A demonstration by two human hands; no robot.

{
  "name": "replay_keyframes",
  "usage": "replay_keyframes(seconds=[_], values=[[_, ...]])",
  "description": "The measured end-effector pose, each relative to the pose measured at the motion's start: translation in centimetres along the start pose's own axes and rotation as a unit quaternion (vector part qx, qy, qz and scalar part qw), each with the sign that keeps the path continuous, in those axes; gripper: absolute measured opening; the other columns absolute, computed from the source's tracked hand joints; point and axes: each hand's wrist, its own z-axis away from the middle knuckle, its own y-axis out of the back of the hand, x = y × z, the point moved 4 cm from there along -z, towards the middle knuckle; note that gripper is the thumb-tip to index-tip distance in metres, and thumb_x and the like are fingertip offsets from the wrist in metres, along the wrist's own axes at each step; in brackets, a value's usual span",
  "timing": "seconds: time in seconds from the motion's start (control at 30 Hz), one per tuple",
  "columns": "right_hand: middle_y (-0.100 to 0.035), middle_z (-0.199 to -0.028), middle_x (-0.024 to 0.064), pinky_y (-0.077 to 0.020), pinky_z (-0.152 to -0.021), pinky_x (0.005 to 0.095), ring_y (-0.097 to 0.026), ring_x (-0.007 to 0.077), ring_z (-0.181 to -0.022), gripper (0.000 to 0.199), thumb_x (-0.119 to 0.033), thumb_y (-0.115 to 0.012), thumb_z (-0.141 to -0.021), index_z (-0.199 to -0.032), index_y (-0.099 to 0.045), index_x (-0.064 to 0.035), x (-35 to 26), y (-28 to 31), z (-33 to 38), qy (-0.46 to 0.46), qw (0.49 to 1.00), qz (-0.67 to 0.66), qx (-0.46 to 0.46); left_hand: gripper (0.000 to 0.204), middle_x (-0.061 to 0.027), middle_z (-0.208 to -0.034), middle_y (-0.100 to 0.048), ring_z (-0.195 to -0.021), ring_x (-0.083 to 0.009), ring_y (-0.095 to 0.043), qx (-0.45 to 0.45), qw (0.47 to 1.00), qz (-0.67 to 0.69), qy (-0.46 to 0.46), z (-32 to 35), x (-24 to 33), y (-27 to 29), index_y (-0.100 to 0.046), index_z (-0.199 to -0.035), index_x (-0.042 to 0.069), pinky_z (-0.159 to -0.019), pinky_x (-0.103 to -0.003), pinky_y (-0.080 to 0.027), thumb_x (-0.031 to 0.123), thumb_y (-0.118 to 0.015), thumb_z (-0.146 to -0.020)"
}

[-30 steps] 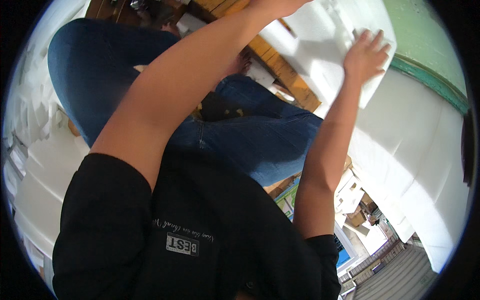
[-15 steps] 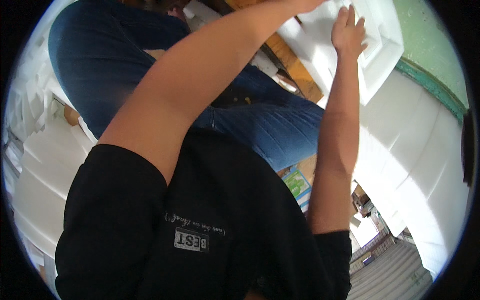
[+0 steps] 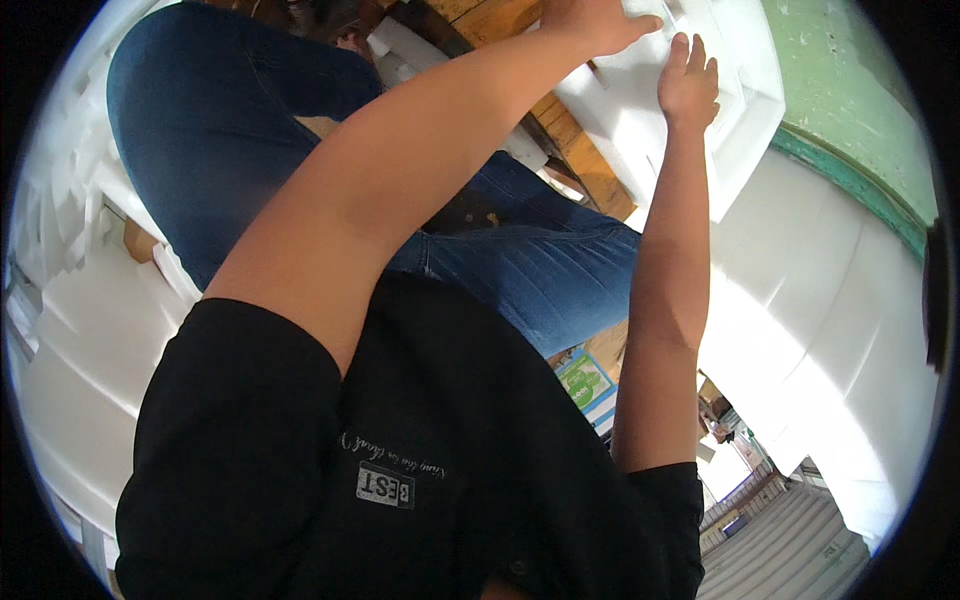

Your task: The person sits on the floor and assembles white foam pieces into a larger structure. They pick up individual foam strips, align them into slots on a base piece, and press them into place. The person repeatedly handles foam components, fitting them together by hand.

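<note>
A white moulded piece, which looks like foam [image 3: 745,130], lies at the upper right with raised edges and recesses. My right hand [image 3: 688,92] is over it, palm down, fingers stretched out and a little apart; I cannot tell whether it presses on the surface. Further left, at the top edge of the picture, my left hand [image 3: 592,24] is at the same piece. Its thumb sticks out to the right, while its other fingers are mostly cut off by the frame. Nothing shows in either hand.
Orange-brown wooden boards [image 3: 580,150] run beside the foam piece. Large white sheets [image 3: 820,270] stand at the right below a green wall [image 3: 840,80]. More white stacked pieces [image 3: 90,350] fill the left side. A green and white printed card [image 3: 585,382] lies near my leg.
The white piece and both hands sit slightly lower and further left in the picture. More of my left hand shows, its thumb now stretched out toward the right hand.
</note>
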Motion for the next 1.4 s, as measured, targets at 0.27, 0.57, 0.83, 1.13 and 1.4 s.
replay_keyframes(seconds=[0.27,0.57,0.83,1.13,1.4], values=[[-0.045,-0.158,0.0249,-0.0247,-0.122,0.0619,-0.040,0.0425,-0.148,0.071,-0.064,-0.030,-0.105,-0.156,-0.048,-0.0186,0.8,-0.6,0.1,0.012,0.998,0.017,0.051,0.074,-0.0245,-0.147,-0.058,-0.136,-0.0342,-0.056,-0.122,0.976,0.166,0.069,-3.5,-3.1,-1.2,-0.059,-0.144,0.000,-0.113,-0.044,-0.044,0.061,-0.053,-0.103],[-0.045,-0.158,0.0262,-0.0268,-0.123,0.0578,-0.042,0.0423,-0.147,0.069,-0.061,-0.034,-0.106,-0.154,-0.051,-0.0142,0.2,0.4,0.9,-0.046,0.999,0.008,0.023,0.077,-0.0132,-0.151,-0.056,-0.134,-0.0226,-0.055,-0.188,0.897,0.390,0.086,-3.1,-3.4,-1.6,-0.052,-0.150,-0.002,-0.113,-0.036,-0.042,0.062,-0.037,-0.109],[-0.044,-0.160,0.0238,-0.0232,-0.123,0.0613,-0.040,0.0418,-0.147,0.069,-0.060,-0.036,-0.104,-0.153,-0.052,-0.0137,-0.8,1.1,1.0,-0.059,0.998,-0.026,0.001,0.058,-0.0181,-0.139,-0.062,-0.125,-0.0237,-0.060,-0.121,0.961,0.247,-0.044,-2.7,-3.0,-1.9,-0.049,-0.148,-0.006,-0.106,-0.036,-0.047,0.025,-0.067,-0.103],[-0.046,-0.159,0.0209,-0.0230,-0.123,0.0638,-0.041,0.0425,-0.148,0.070,-0.063,-0.030,-0.104,-0.153,-0.054,-0.0203,0.2,-1.2,0.7,-0.013,0.997,-0.011,0.078,0.084,-0.0271,-0.144,-0.057,-0.136,-0.0360,-0.055,-0.026,0.993,0.017,-0.118,-1.4,-1.9,-1.4,-0.045,-0.150,-0.007,-0.114,-0.042,-0.042,0.032,-0.084,-0.086],[-0.047,-0.159,0.0184,-0.0227,-0.123,0.0624,-0.041,0.0396,-0.149,0.070,-0.064,-0.030,-0.103,-0.153,-0.054,-0.0206,-0.1,-0.2,0.8,-0.037,0.999,-0.014,0.024,0.086,-0.0319,-0.145,-0.055,-0.138,-0.0439,-0.051,-0.004,0.994,-0.074,-0.075,-1.0,-1.7,-2.0,-0.046,-0.150,-0.006,-0.117,-0.048,-0.038,0.043,-0.080,-0.088]])
